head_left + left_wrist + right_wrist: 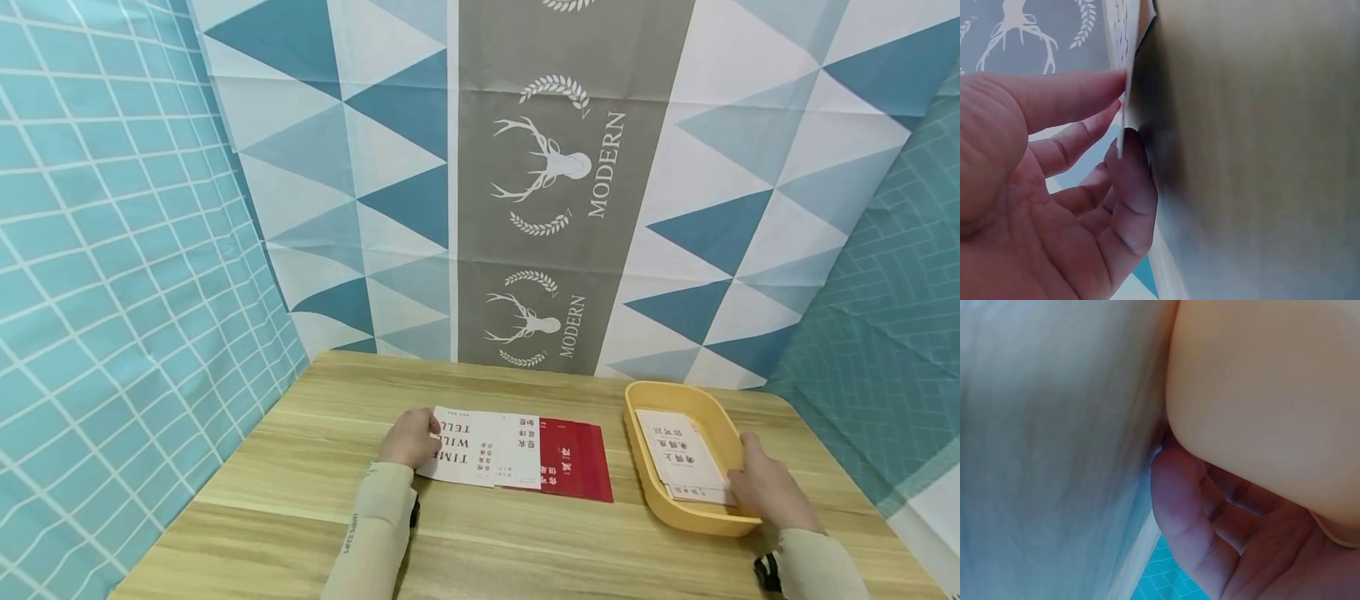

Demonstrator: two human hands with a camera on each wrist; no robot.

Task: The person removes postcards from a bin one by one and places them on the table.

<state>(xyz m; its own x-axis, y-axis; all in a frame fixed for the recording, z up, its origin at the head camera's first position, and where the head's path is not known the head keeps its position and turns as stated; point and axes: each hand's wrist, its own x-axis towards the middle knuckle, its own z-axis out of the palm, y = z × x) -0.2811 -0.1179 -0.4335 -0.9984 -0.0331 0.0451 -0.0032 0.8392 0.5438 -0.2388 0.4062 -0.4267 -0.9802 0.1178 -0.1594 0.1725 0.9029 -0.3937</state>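
Note:
At the left end of a row of overlapping printed cards, my left hand pinches the edge of a white card with red lettering. The left wrist view has the thumb on one face of that card and fingers on the other. Another white card overlaps red cards to its right. My right hand grips the right side of a yellow plastic tray, its fingers curled against the tray's outer wall. White printed cards lie stacked inside the tray.
Everything stands on a wood-grain table. A patterned cloth backdrop with triangles and deer heads rises behind the table's far edge. Blue tiled-print sheets hang at both sides.

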